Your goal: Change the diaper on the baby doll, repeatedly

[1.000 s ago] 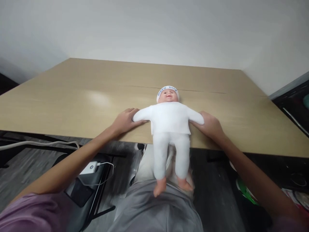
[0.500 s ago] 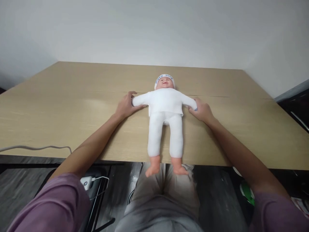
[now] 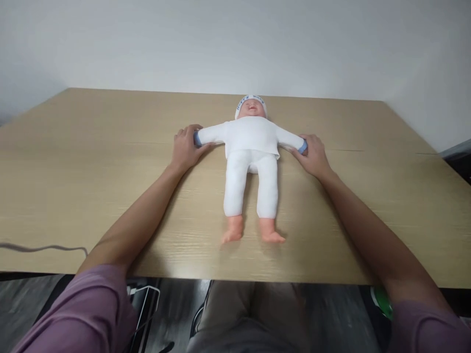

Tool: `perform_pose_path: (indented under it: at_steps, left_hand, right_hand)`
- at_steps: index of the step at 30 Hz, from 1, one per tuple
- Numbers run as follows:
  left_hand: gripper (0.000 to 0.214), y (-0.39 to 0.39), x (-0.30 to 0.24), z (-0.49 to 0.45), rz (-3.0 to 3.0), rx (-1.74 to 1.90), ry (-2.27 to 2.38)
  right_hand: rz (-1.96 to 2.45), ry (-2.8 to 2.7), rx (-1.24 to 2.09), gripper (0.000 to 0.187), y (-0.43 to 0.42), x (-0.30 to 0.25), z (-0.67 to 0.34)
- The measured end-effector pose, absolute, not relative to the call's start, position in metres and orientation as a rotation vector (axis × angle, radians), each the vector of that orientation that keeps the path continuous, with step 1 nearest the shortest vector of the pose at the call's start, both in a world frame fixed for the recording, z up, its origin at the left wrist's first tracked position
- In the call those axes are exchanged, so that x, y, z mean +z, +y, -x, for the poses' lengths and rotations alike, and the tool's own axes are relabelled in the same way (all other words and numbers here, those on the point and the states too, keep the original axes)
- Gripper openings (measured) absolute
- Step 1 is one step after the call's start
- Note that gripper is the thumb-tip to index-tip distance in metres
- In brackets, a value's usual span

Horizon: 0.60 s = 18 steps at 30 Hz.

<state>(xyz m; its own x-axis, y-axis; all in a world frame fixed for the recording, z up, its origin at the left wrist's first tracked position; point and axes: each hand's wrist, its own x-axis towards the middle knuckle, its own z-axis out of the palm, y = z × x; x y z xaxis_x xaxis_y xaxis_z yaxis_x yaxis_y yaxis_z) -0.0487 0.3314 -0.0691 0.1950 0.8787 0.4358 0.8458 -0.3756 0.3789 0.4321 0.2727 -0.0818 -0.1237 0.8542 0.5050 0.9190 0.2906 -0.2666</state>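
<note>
A baby doll (image 3: 252, 135) in a white top and white trousers lies on its back on the wooden table (image 3: 110, 196). Its head, in a white headband with blue lettering (image 3: 251, 99), points away from me, and its bare feet (image 3: 271, 231) point toward me. Both doll arms are stretched out sideways. My left hand (image 3: 187, 147) is closed around the end of the sleeve on the left, where a blue cuff shows. On the right, my right hand (image 3: 312, 156) grips the other sleeve's end, also blue-cuffed. The doll's own hands are hidden in my grasp.
A pale wall (image 3: 228, 44) rises behind the table's far edge. At the left front, a cable (image 3: 44, 247) runs across the tabletop toward my forearm. Below the near edge are a white cable on a dark seat and a green round object (image 3: 382, 301).
The doll has slid away from me, so its feet now rest on the tabletop instead of past the edge. Both hands moved with it, and the blue cuffs show more.
</note>
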Motion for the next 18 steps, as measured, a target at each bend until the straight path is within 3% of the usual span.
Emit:
perform_pose_path:
  at_steps: [8,18]
  left_hand:
    - [0.069,0.338,-0.074,0.050,-2.345,0.937,1.798]
    - [0.075,0.350,-0.077,0.051,-2.272,0.921,1.855]
  right_hand:
    - [1.623,-1.984,-0.185,0.056,0.276,-0.085,-0.435]
    - [1.597,-1.980,-0.102,0.066,0.296,-0.088,-0.444]
